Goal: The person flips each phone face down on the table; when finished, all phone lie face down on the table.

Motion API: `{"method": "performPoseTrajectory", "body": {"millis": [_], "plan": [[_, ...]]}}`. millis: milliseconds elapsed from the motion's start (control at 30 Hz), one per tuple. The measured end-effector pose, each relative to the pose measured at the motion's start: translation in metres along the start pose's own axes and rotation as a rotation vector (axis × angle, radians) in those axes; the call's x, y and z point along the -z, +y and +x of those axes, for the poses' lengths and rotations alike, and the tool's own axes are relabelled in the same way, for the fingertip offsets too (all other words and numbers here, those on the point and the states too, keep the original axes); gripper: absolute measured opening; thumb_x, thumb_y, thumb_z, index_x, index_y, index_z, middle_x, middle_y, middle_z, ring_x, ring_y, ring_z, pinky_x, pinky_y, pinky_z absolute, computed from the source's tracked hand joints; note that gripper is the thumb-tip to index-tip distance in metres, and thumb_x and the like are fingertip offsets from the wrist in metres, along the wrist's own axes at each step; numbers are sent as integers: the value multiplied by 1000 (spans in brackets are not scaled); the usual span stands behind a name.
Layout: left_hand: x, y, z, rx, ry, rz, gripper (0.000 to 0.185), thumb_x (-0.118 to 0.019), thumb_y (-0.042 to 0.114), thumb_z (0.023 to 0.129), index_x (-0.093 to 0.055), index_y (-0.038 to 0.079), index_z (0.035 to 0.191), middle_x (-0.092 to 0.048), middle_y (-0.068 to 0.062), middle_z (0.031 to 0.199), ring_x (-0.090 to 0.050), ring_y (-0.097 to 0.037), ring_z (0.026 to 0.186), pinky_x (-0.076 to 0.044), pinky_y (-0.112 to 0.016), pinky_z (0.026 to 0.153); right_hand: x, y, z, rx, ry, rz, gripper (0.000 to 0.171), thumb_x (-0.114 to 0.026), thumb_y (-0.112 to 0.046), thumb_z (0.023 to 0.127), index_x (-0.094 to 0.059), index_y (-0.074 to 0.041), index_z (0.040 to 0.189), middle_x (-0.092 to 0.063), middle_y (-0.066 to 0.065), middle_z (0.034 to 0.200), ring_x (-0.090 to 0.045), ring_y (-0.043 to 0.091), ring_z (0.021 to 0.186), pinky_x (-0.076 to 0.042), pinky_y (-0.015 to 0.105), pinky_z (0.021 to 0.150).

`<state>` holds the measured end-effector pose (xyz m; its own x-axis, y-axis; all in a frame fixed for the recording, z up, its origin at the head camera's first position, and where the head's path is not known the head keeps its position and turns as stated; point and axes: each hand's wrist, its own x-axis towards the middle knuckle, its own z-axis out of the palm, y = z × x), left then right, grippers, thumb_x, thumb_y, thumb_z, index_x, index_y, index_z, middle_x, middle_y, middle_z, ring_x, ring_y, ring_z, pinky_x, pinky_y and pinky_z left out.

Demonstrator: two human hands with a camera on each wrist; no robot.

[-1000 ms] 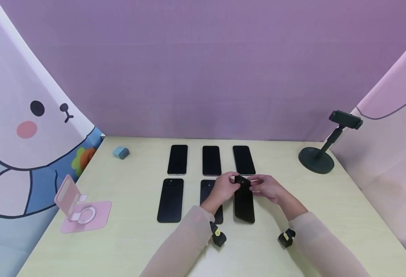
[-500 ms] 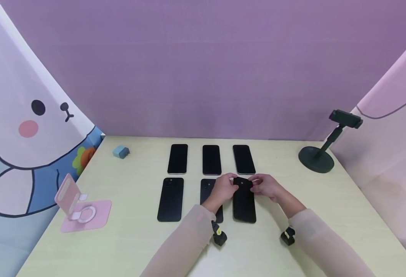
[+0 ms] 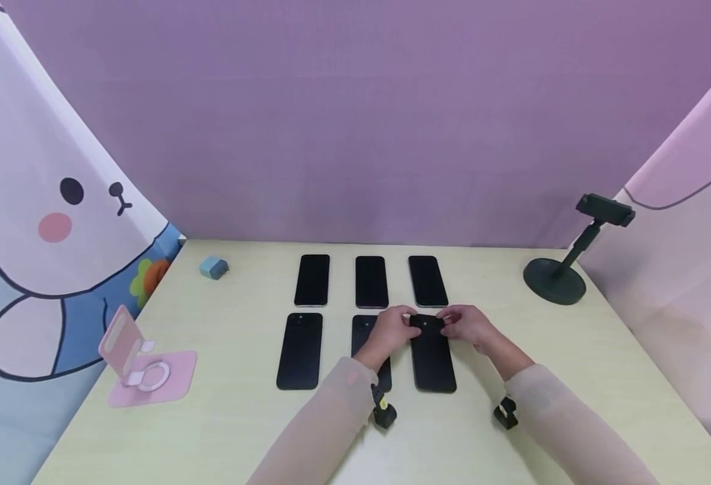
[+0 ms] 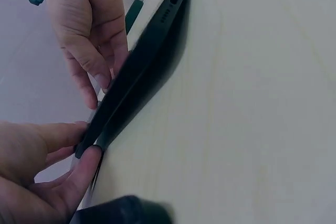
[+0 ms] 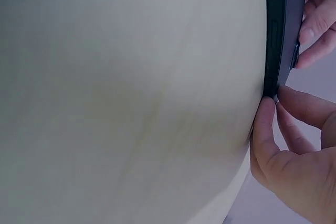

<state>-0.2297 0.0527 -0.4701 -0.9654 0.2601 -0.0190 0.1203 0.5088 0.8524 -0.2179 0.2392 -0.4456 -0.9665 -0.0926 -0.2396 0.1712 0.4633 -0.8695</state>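
A black smartphone (image 3: 433, 360) lies back up at the front right of two rows, its camera end away from me. My left hand (image 3: 394, 330) pinches its far left corner between thumb and fingers. At the far right corner, the fingertips of my right hand (image 3: 469, 326) grip the edge. In the left wrist view the phone (image 4: 131, 66) shows its port end, close over the table with a dark shadow beneath. The right wrist view shows its side edge (image 5: 274, 30) by the right thumb and fingers. My left forearm partly covers the middle front phone (image 3: 362, 328).
Three phones, such as the middle one (image 3: 371, 281), lie screen up in the back row. Another phone (image 3: 299, 353) is front left. A pink folding charger stand (image 3: 176, 377) and a blue plug (image 3: 213, 267) sit left; a black stand (image 3: 554, 281) stands back right.
The held phone was tilted onto one side a second ago and now lies flatter, back up. Its near end has swung slightly right. Both hands keep their hold at the far corners.
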Motion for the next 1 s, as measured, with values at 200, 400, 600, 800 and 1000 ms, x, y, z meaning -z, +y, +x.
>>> {"method": "performPoseTrajectory", "body": {"millis": [200,400,600,800,1000], "plan": [[-2,-3,2,-25,13,30,31,-80,9,79,-72,8,110,-60,2,74,-53,-9,65,-46,-23,62,1,3,1,-1,2,-9,33,-67,17,79,-58,16,111,-58,17,90,-58,17,74,-55,29,68],[-5,-4,5,-17,3,77,28,-80,8,79,-73,9,106,-56,4,75,-50,-10,67,-44,-24,64,3,3,1,-15,10,-49,31,-67,15,79,-60,14,110,-56,15,90,-58,18,74,-56,30,68],[-5,-3,8,-33,-2,95,27,-80,8,80,-73,6,106,-55,3,74,-49,-11,66,-44,-24,63,2,1,3,-21,12,-47,32,-68,14,80,-61,13,111,-56,14,90,-58,19,74,-56,30,68],[-1,1,9,-36,-4,91,27,-79,10,81,-72,5,106,-64,-1,82,-54,-11,72,-47,-24,67,7,-2,5,-13,-20,-43,32,-67,12,82,-60,14,113,-58,17,94,-61,19,77,-56,32,70],[1,8,21,-41,33,69,24,-75,11,84,-71,6,107,-66,-2,86,-58,-12,74,-48,-25,67,24,-5,12,39,-32,-48,36,-62,5,88,-55,16,122,-62,23,100,-64,24,84,-55,37,77]]}}
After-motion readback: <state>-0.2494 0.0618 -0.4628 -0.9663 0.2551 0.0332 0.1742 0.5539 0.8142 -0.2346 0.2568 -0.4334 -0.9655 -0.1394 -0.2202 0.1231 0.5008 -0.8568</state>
